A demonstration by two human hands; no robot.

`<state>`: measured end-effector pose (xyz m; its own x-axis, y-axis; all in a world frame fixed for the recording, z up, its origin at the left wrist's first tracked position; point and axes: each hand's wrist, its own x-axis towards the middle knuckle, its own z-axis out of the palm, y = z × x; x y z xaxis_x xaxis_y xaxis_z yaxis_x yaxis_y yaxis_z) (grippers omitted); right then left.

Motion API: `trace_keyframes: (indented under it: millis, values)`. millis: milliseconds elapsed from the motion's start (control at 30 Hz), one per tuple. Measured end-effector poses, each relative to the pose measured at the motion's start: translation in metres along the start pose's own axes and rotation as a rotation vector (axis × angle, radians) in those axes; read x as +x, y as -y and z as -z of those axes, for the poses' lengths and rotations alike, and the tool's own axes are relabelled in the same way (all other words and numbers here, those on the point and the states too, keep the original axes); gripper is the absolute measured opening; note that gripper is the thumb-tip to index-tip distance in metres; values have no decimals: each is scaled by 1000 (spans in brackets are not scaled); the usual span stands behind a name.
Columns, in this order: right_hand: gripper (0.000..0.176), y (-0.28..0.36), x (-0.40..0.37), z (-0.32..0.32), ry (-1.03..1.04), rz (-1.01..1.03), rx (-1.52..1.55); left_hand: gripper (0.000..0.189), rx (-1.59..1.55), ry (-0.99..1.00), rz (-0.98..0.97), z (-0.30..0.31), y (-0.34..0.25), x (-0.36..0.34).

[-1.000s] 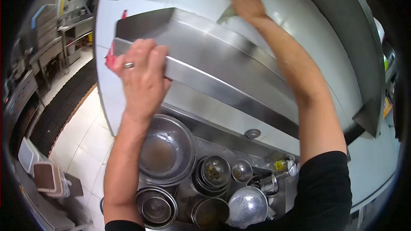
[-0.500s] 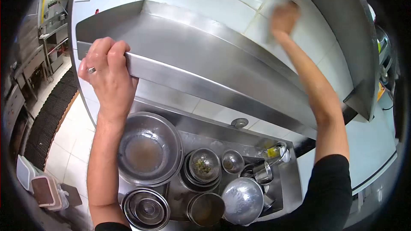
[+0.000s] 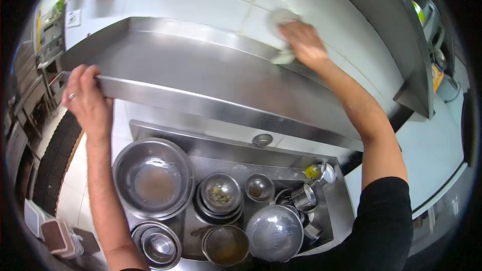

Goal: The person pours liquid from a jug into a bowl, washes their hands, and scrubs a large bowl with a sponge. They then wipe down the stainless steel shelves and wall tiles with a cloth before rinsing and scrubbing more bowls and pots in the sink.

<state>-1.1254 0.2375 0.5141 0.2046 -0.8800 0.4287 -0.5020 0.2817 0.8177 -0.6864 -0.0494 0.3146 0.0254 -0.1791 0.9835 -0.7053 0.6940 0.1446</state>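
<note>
My left hand (image 3: 86, 98), with a ring on one finger, is wrapped round the left end of the front lip of a long steel shelf (image 3: 165, 62). Up at the tiled wall (image 3: 201, 7), just above the shelf's back edge, my right hand (image 3: 304, 42) presses a pale, crumpled cloth (image 3: 284, 57) against the surface. Motion smears the cloth a little, and my fingers partly cover it.
Under the shelf, a steel sink (image 3: 326, 221) holds a wide basin (image 3: 153, 180) with cloudy water, a small bowl with green scraps (image 3: 220, 193), a pot (image 3: 226, 246), a large domed steel piece (image 3: 274, 233) and cups. A second shelf (image 3: 371, 25) overhangs at the upper right.
My right hand has moved left and down along the wall, and the cloth now shows. The view has shifted, so my left hand appears further left and lower, still gripping the shelf.
</note>
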Motion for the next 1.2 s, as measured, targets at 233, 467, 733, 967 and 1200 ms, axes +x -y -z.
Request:
trace_keyframes:
  millis: [233,467,733,967,1200]
  values:
    - [58,-180,-256,-51,187,-806,-270,97,-103,-39,-81,42,-98,-4]
    - [41,-153,-119,-37,-319,-675,170,94,-308,226,-471,118,-372,-15]
    - [49,-239,-216,-19,-356,-353,9,49,-260,64,-470,114,-439,-28]
    - [48,-405,-511,-106,-277,-918,-315,35,-202,-9,-511,102,-443,-32]
    - [64,-403,-570,-125,456,-1180,-256,36,-188,-12,-498,98,-439,-36]
